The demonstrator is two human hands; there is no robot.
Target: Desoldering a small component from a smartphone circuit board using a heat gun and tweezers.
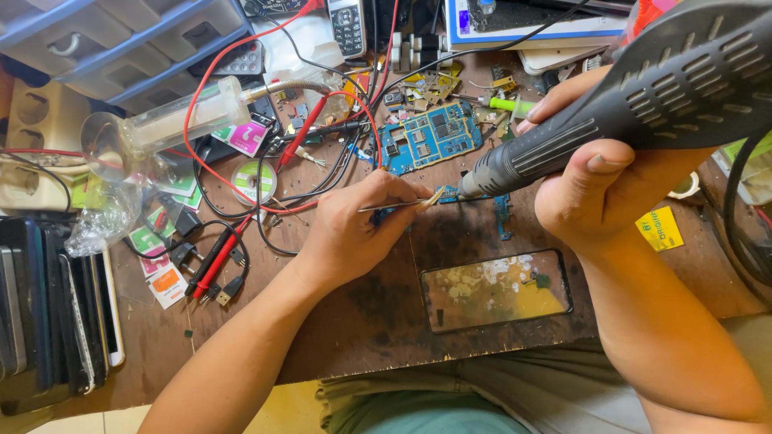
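Note:
My left hand grips thin metal tweezers whose tips hold a small pale piece just in front of the nozzle. My right hand holds a dark grey hot-air gun, its metal nozzle pointing down-left at a small blue circuit board on the brown wooden bench. The tweezer tips and nozzle nearly meet over that board. A larger blue circuit board lies just behind them.
A phone frame with yellowish inside lies near the bench's front edge. Red and black wires and probe leads spread at the left, by a solder reel, a glass lamp, a stack of phones and a drawer unit.

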